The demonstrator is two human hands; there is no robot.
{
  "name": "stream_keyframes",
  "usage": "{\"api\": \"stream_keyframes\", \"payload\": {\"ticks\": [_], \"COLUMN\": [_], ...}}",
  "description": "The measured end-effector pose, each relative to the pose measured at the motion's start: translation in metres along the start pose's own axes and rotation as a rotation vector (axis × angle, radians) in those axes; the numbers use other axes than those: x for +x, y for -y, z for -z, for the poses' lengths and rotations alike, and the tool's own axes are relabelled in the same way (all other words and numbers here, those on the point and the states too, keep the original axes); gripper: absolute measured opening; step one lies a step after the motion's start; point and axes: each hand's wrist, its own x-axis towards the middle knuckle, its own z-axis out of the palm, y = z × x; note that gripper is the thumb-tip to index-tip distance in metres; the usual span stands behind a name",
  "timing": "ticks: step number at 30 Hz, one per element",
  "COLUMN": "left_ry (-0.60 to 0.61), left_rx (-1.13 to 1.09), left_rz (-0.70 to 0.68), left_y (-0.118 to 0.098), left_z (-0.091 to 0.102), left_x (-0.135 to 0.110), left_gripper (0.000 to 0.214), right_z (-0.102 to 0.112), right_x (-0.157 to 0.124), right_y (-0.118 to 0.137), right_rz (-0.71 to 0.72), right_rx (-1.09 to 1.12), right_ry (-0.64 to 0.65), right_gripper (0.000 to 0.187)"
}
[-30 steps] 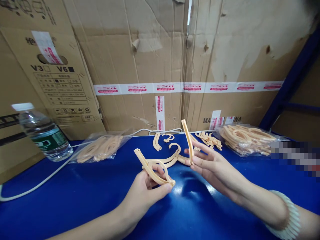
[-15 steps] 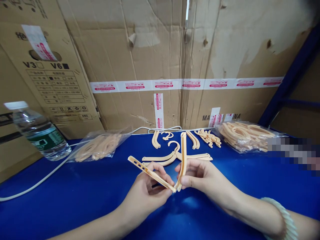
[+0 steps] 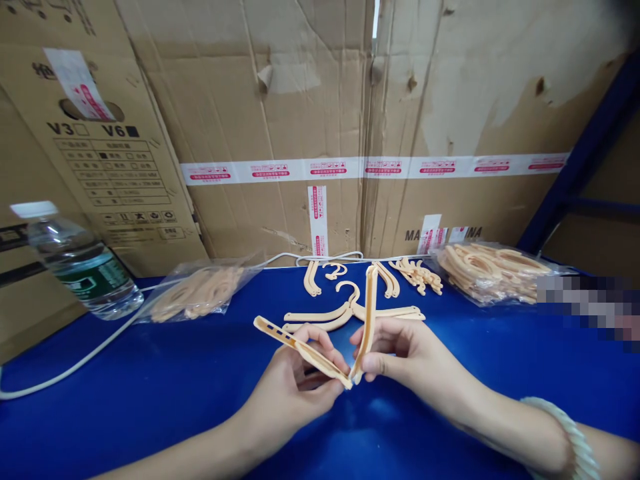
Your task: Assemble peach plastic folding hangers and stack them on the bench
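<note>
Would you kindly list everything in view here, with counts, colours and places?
Table: one, blue, across the foreground.
Cardboard: several panels, brown, behind the table.
Tape: several strips, white and red, on the cardboard.
Metal frame: one, blue, right edge.
Bottle: one, clear, green-labelled, left.
Cable: count unclear, white, left and rear.
Bagged pieces: two bags, cream, rear left and right.
Hanger with hook: one, cream, mid-table.
Curved strips: two groups, cream, rear.
Loose hook-like pieces: several, cream, rear.
Slotted piece: one, cream, centre-left.
Upright piece: one, cream, centre.
Bracelet: one, pale, lower right.
Left grip: one, bare, holding the slotted piece.
Right grip: one, bare, holding the upright piece.
</note>
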Motion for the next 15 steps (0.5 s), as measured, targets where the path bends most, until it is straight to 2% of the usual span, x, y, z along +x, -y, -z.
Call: {"api": "stream_keyframes", "payload": {"ticks": [7,10,15], "left_ry": [-0.036,-0.064,-0.115], "left_rx": [-0.05,-0.044,0.0], "left_rz": [0.025,0.019,0.088], "left_y": [-0.0011,-0.0004,-0.0052], "left_z": [-0.0004,-0.0009,-0.0027], "left_x": [-0.0009,-0.0019,-0.0024], "left_gripper": [0.03,0.029,0.029], "right_z": [0.0005,-0.0001,-0.0014], "right_x": [-0.0016,-0.0016,-0.0032], "right_y": [-0.0029,-0.0017,-0.0019], "right_rz": [0.017,0.015,0.001], "right_rx": [-0.03,-0.037,-0.072], "right_ry": [0.022,0.015,-0.002], "right_gripper": [0.022,0.023,0.028]}}
